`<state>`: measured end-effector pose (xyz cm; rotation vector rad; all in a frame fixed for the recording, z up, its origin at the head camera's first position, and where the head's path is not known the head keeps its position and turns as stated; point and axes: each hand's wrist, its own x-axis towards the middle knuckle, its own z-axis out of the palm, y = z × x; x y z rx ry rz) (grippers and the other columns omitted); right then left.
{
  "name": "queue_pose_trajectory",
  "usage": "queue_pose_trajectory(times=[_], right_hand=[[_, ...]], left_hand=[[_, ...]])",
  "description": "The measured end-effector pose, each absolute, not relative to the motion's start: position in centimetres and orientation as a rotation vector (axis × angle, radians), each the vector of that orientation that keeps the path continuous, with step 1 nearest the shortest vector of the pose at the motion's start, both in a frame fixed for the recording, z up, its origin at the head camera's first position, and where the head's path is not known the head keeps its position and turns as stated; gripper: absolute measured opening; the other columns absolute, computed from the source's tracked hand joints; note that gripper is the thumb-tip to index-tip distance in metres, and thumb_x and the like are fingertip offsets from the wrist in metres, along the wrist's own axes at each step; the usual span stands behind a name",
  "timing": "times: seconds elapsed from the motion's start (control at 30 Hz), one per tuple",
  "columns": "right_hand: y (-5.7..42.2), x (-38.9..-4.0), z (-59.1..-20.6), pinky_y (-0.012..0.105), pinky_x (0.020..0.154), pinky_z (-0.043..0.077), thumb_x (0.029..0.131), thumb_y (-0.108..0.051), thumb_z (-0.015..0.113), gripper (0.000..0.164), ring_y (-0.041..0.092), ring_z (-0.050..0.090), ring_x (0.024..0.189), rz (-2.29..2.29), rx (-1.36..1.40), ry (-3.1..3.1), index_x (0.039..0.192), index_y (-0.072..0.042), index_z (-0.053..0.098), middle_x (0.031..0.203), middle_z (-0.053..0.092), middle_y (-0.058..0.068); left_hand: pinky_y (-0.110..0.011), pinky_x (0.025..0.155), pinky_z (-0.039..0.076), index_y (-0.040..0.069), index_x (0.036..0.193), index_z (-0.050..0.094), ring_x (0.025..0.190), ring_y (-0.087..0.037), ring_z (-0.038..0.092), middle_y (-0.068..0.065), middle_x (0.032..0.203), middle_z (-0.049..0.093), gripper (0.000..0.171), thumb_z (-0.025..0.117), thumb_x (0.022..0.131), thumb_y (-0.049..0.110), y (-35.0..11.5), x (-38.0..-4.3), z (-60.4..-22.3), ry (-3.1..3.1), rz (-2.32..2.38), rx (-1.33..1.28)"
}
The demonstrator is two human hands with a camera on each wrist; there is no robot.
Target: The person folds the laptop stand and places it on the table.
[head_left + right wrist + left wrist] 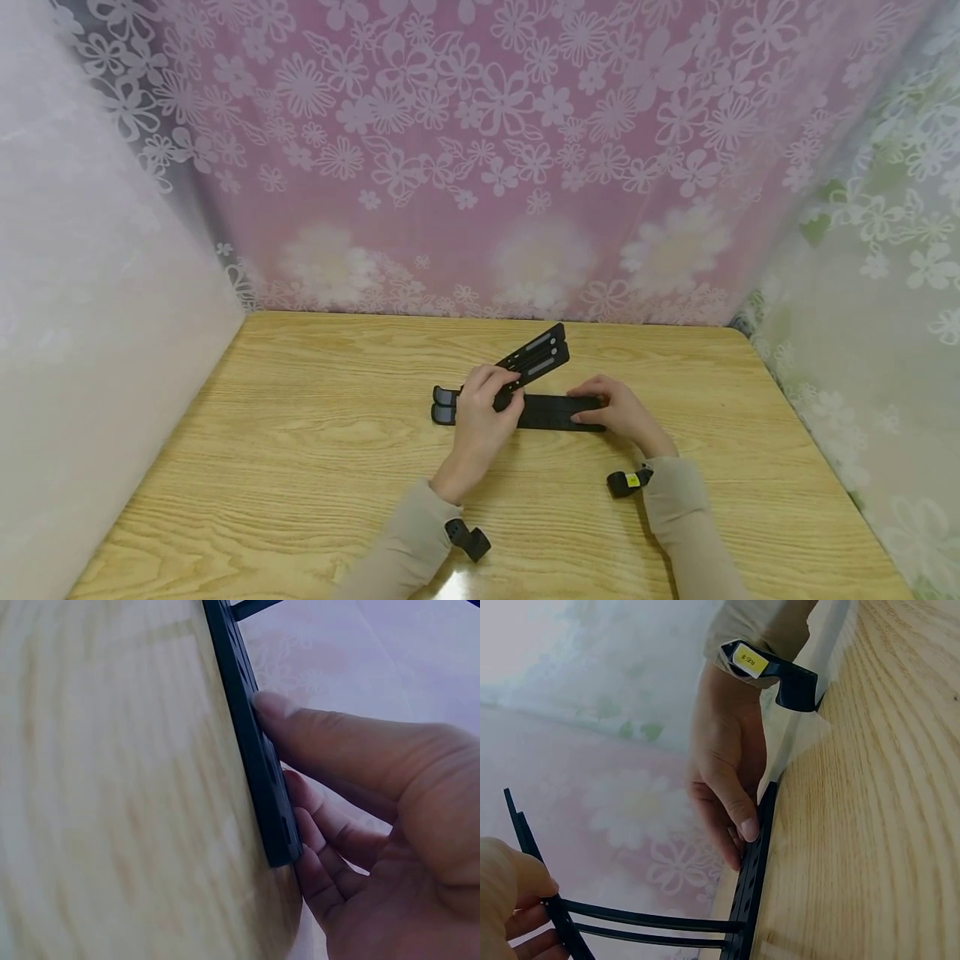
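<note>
A black folding laptop stand (551, 413) lies with its long base along the wooden table. Its upper part (546, 354) is raised and slants up to the right. My left hand (483, 412) pinches this upper part between thumb and fingers near its lower end. Two thin struts (649, 920) link the raised part to the base in the left wrist view. On the base's right end, my right hand (615, 408) holds the two long sides, thumb on the near side and fingers on the far one. The right wrist view shows the thumb (277, 709) against the base's edge.
The wood-grain table (300, 467) runs back to a pink flowered curtain (465, 167). Pale sheets hang at the left (97, 292) and right (862, 333) sides. Each wrist carries a small black camera, the right one (622, 483) with a yellow label.
</note>
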<state>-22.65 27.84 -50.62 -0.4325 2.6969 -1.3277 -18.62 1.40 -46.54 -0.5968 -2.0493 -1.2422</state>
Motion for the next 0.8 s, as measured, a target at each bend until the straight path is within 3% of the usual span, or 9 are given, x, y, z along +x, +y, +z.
queue_pose_trajectory(times=[0.3, 0.8], right_hand=[[27.7, -22.4, -50.6, 0.042, 0.090, 0.048, 0.080, -0.012, 0.083, 0.037, 0.028, 0.057, 0.103, -1.319, -0.417, 2.717, 0.115, -0.005, 0.073, 0.110, 0.063, 0.010], [27.1, -21.6, -49.9, 0.051, 0.091, 0.047, 0.081, -0.016, 0.083, 0.039, 0.031, 0.058, 0.103, -1.206, -0.315, 2.770, 0.116, -0.004, 0.072, 0.109, 0.063, 0.012]], left_hand=[[-0.034, 0.078, 0.056, 0.005, 0.094, 0.073, 0.093, -0.022, 0.062, -0.005, 0.095, 0.064, 0.019, 0.082, 0.078, 0.000, 1.9, -18.5, -46.6, -2.070, -1.136, -0.533], [-0.032, 0.078, 0.056, 0.006, 0.094, 0.073, 0.092, -0.022, 0.063, -0.005, 0.095, 0.064, 0.016, 0.078, 0.081, -0.003, 1.5, -19.2, -46.3, -2.096, -1.176, -0.574]])
